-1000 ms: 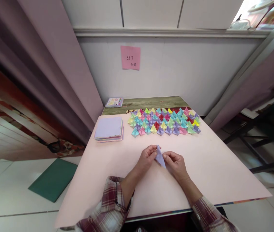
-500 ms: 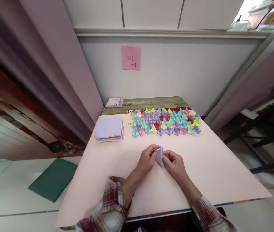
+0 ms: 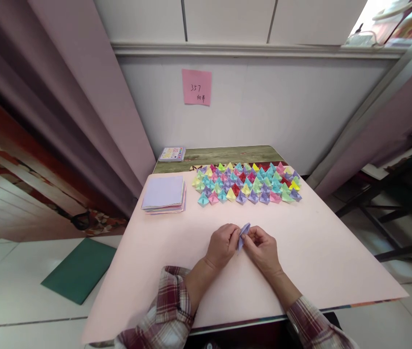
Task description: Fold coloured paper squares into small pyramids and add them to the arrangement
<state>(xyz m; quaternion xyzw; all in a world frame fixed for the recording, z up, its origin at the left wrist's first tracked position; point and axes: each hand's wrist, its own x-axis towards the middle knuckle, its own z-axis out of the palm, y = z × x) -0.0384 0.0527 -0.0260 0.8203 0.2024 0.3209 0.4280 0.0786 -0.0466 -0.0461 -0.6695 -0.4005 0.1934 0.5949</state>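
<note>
A small folded piece of lavender origami paper (image 3: 244, 234) is pinched between both hands, just above the front half of the table. My left hand (image 3: 223, 245) grips its left side, with thumb and fingers closed. On the right side, my right hand (image 3: 263, 249) pinches it with thumb and fingertips. The fingers cover part of the folds. Beyond the hands, several rows of colourful folded paper boats (image 3: 247, 183) stand close together. A stack of square paper sheets (image 3: 163, 192), lavender on top, lies at the left.
The table (image 3: 318, 257) has a pale pink cover. At its back left corner lies a small printed packet (image 3: 172, 154). A pink note (image 3: 197, 87) is stuck to the white wall. A dark green mat (image 3: 79, 270) lies on the floor at left, and a dark stool (image 3: 405, 208) stands at right.
The folded lavender paper has turned and now leans to the right, looking narrower. My left fingers have curled down along it; my right hand has barely moved.
</note>
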